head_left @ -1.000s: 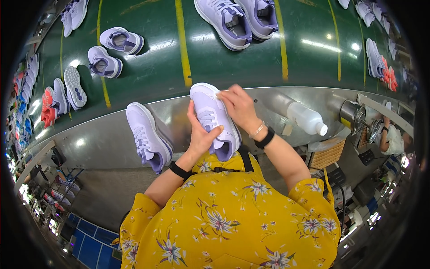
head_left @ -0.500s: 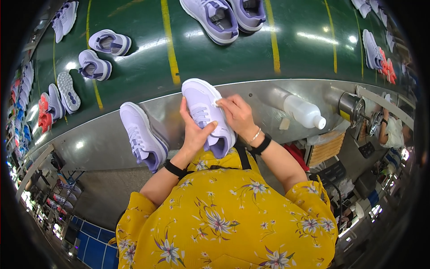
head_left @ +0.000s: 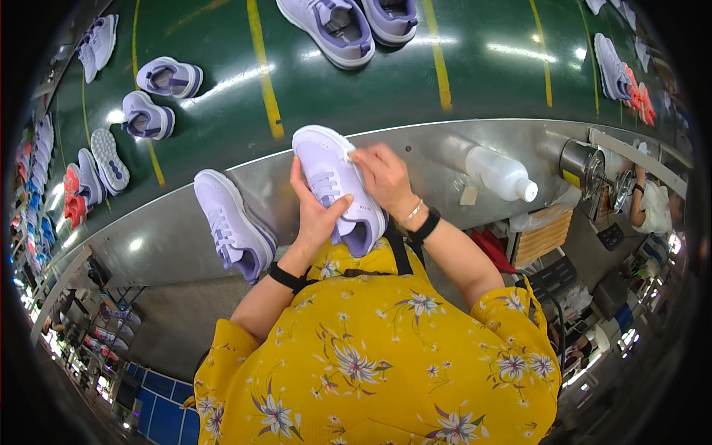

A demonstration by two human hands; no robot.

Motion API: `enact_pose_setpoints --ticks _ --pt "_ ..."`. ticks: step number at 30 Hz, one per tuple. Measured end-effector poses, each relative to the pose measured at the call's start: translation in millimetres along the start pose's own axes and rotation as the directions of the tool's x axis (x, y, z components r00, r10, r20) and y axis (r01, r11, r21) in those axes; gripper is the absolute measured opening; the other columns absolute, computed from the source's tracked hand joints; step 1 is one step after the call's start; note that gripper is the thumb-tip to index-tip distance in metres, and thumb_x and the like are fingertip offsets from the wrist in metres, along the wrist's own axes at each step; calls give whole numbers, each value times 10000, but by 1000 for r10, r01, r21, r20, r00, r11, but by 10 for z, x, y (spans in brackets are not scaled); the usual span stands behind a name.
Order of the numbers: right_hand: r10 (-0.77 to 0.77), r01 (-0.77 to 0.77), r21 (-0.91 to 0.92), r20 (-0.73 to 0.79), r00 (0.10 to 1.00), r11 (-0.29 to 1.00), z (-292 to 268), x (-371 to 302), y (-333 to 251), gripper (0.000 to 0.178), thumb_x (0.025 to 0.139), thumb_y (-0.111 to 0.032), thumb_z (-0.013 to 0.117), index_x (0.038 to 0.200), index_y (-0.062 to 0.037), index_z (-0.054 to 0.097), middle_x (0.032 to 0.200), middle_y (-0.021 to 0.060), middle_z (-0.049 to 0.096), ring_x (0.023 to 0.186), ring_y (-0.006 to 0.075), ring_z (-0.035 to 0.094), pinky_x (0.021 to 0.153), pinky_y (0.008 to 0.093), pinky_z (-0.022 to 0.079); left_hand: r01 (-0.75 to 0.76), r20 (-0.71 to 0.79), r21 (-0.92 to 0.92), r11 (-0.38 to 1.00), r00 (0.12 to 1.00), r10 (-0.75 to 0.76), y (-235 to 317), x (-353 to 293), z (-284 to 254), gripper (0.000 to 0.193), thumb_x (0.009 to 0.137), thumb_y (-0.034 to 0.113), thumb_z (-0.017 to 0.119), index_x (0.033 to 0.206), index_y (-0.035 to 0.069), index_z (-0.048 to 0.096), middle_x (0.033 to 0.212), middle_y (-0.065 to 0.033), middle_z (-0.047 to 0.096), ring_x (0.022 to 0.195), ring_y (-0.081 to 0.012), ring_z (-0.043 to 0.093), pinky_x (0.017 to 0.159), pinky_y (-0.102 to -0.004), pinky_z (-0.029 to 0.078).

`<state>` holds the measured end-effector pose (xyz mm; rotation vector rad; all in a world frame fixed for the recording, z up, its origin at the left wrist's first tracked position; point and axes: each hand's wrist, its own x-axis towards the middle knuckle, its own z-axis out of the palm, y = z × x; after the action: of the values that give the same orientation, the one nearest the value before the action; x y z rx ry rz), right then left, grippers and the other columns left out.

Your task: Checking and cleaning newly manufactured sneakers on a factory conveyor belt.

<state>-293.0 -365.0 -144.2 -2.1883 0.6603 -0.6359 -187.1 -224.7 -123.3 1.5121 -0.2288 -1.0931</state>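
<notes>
A lavender sneaker (head_left: pixel 331 167) with a white sole is held toe-away in front of me. My left hand (head_left: pixel 317 217) grips it, the thumb lying across the tongue and laces and the fingers along its left side. At its right edge, just above the sole near the toe, the fingertips of my right hand (head_left: pixel 386 178) are pinched together. A small white bit shows at those fingertips, too small to name. To the left, a matching sneaker (head_left: pixel 228 219) rests on the metal ledge, its toe pointing away.
A metal ledge (head_left: pixel 297 248) borders the green conveyor belt (head_left: pixel 371 96), which has yellow stripes. Several lavender shoes (head_left: pixel 326 30) stand on the belt, with coral shoes (head_left: pixel 74 193) at the left. Right of me lie a white plastic bottle (head_left: pixel 500 174) and a metal pot (head_left: pixel 578 163).
The belt scene and ledge have shifted slightly up and left in view. My right fingertips have moved a little along the sneaker's edge towards the toe; the left hand keeps its grip.
</notes>
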Motion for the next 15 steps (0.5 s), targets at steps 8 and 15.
enact_pose_setpoints --ticks 8,15 --pt "-60 61 9 -39 997 998 57 189 51 203 789 22 701 974 -64 693 823 86 590 716 275 612 612 374 518 4 -2 -39 999 1000 -4 -3 40 47 1094 748 20 741 1552 81 2 1428 -234 331 1282 -308 472 1034 -416 467" --pt "-59 59 1 -18 998 998 -63 -123 22 207 779 21 694 969 -63 691 816 83 587 707 276 606 605 384 512 -33 -10 -16 999 999 33 -163 38 -5 1085 751 21 740 1551 69 8 1435 -230 325 1282 -307 467 1044 -404 456"
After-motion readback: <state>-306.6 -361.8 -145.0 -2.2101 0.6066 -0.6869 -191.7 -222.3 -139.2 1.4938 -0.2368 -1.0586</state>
